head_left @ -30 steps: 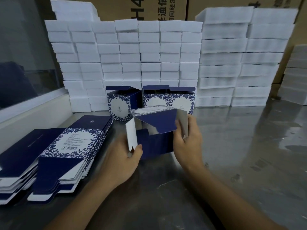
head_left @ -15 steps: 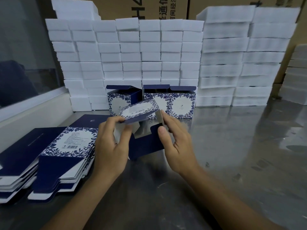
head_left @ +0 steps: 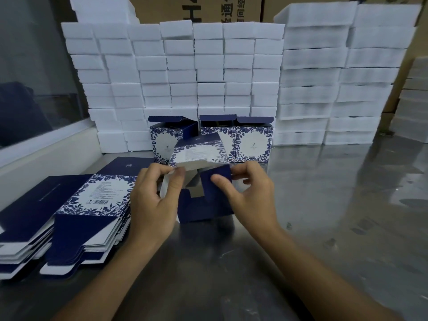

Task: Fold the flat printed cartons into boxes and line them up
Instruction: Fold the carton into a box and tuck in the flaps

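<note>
Since earlier, carton (head_left: 199, 156) tips toward 12 o'clock; left hand (head_left: 152, 200) grips its edge, right hand (head_left: 247, 193) pinches the flap (head_left: 216, 179), closing underway.

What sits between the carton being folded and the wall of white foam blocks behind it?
In the head view, three folded boxes stand in a row on the table, between the carton held in both hands and the white foam blocks behind.

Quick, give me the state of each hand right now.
Left hand: gripping the half-folded carton, thumb pinching a white flap.
Right hand: pinching the carton's dark blue flap between thumb and fingers.
</note>
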### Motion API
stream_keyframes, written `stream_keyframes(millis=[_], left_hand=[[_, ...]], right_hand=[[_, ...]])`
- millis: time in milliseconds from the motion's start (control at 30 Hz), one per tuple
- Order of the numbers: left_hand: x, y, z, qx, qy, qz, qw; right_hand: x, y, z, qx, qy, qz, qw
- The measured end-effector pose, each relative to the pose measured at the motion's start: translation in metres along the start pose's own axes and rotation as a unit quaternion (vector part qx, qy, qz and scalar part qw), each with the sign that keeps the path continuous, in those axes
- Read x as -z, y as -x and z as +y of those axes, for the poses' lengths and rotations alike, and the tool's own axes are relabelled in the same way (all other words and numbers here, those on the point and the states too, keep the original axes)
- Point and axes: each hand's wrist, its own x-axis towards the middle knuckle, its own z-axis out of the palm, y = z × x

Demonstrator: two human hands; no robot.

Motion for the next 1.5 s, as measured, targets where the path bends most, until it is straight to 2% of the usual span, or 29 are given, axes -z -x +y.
stream_keyframes(millis=[200, 467, 667, 933, 1133, 1367, 1500], left_hand=[[-0.002, 0.003, 0.002, -0.047, -0.037, -0.016, 0.998], [-0.001, 0.002, 0.001, -0.038, -0.043, -0.014, 0.998], [0.001, -0.001, 0.000, -0.032, -0.051, 0.002, 0.998], [0.001, -0.001, 0.001, -0.039, -0.068, -0.001, 0.997], [0.001, -0.002, 0.000, -0.040, -0.074, -0.003, 0.996], [0.002, -0.002, -0.001, -0.044, -0.073, -0.003, 0.996], [0.001, -0.001, -0.002, -0.048, -0.070, -0.012, 0.996]], right_hand=[[0.002, -0.004, 0.007, 0.014, 0.028, 0.039, 0.999], [0.002, -0.005, 0.011, 0.012, 0.035, 0.028, 0.999], [0.000, -0.004, 0.017, -0.064, 0.092, -0.087, 0.990], [0.003, -0.009, 0.019, -0.088, 0.117, -0.116, 0.982], [0.002, -0.003, 0.032, -0.109, 0.182, -0.226, 0.951], [0.003, -0.001, 0.036, -0.104, 0.159, -0.206, 0.960], [0.005, -0.002, 0.024, -0.082, 0.014, -0.132, 0.988]])
